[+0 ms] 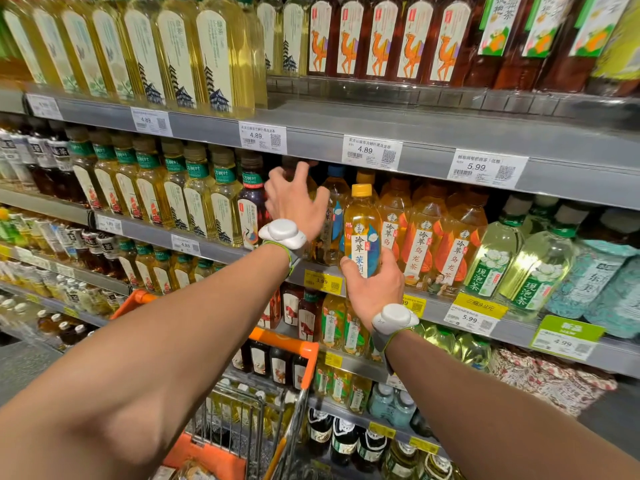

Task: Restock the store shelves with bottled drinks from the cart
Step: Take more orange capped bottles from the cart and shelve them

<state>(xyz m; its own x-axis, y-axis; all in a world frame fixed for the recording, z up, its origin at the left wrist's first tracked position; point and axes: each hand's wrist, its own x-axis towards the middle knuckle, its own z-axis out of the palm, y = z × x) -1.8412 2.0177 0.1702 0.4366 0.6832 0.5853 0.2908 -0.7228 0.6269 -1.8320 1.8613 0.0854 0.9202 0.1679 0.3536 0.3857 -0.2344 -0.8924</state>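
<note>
Here, the right hand point(372, 289) grips a yellow-capped tea bottle point(362, 230) low on its body at the front edge of the middle shelf point(437, 311); the left hand point(294, 199) is spread open, holding nothing, just left. The bottle should slide in upright, label forward. The row behind is hidden; the cart point(287, 341) is cut off below

Premises: retail shop, drinks aisle. Grey metal shelves point(311, 140) in tiers carry dense rows of labelled bottled drinks point(214, 64). Printed price tags point(372, 152) with barcodes line each shelf edge. An orange-trimmed wire cart point(284, 342) stands below.
</note>
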